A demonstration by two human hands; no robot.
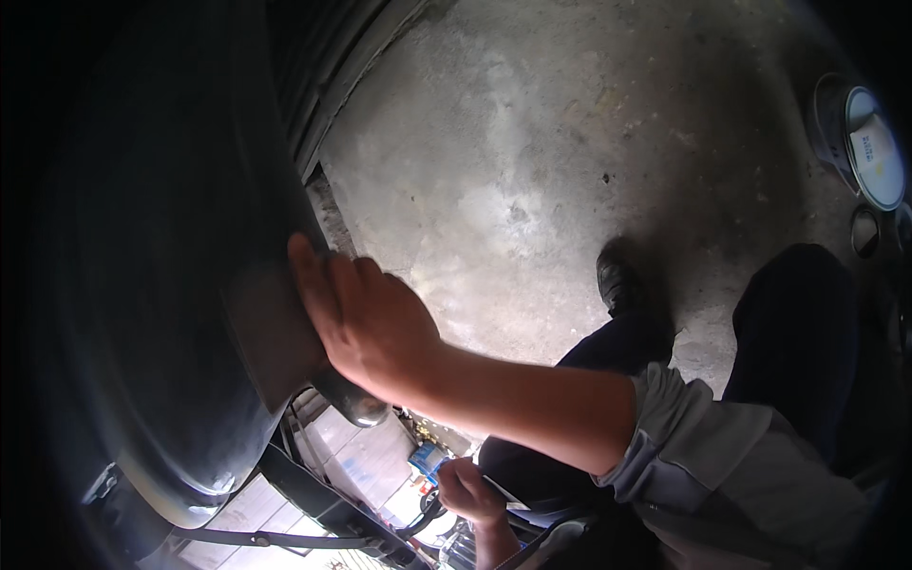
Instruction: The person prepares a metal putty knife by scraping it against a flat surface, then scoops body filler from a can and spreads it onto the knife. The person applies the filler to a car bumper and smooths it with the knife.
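Observation:
A large dark, glossy, curved panel (152, 285) fills the left side. My right hand (366, 318) lies against its near edge, fingers stretched along the surface and pressed close to it. A brownish-grey patch with straight edges (271, 328) shows beside those fingers; whether it is a loose sheet or part of the panel I cannot tell. My right thumb is hidden. Lower down, my left hand (468, 494) is closed like a fist near a thin pale-edged strip (505, 492). What its fingers hold is hidden.
Stained concrete floor (513, 171) spreads ahead, with a dark shoe (617, 282) on it. At far right stands a bucket with a pale lid (874, 152), beside small round containers. A dark strut (318, 499) and a blue container (427, 460) appear below the panel.

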